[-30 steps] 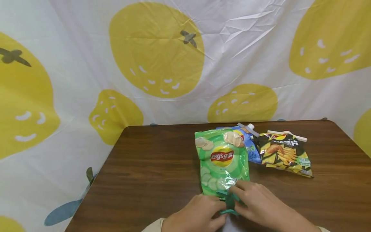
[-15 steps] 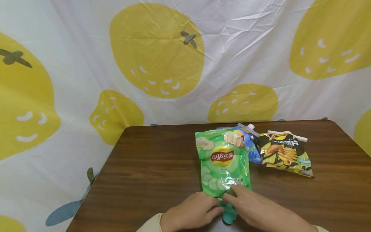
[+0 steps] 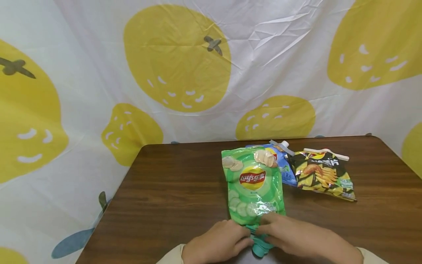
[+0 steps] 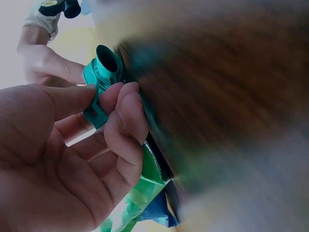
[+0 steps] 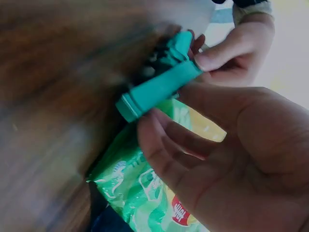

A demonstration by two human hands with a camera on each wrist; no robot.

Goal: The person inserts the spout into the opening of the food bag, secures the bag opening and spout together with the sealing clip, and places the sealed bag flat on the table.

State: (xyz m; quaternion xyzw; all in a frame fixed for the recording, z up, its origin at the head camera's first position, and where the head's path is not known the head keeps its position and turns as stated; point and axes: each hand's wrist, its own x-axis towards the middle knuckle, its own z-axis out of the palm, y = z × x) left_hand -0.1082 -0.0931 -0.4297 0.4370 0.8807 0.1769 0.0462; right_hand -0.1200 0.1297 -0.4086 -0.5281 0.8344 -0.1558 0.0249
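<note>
A teal bag clip with a round spout (image 3: 260, 247) lies across the near end of a green Lay's chip bag (image 3: 252, 183), which lies flat on the table. My left hand (image 3: 217, 240) pinches the clip's left end between thumb and fingers. In the left wrist view the spout (image 4: 107, 60) points outward just beyond that thumb. My right hand (image 3: 293, 234) holds the clip's other end; in the right wrist view its fingertips meet the straight teal bar (image 5: 159, 89). Fingers hide part of the clip and the bag's near edge.
Behind the green bag lie a blue chip bag (image 3: 287, 167) with a grey-and-white spout clip (image 3: 282, 146) and a black-and-yellow chip bag (image 3: 324, 176) with a white clip (image 3: 329, 153). The brown wooden table (image 3: 171, 190) ends at a lemon-print curtain (image 3: 197, 124).
The clip's two teal bars stood apart a second ago and now lie together across the bag's end. Its spout has come into view between my hands. The bags stay in place.
</note>
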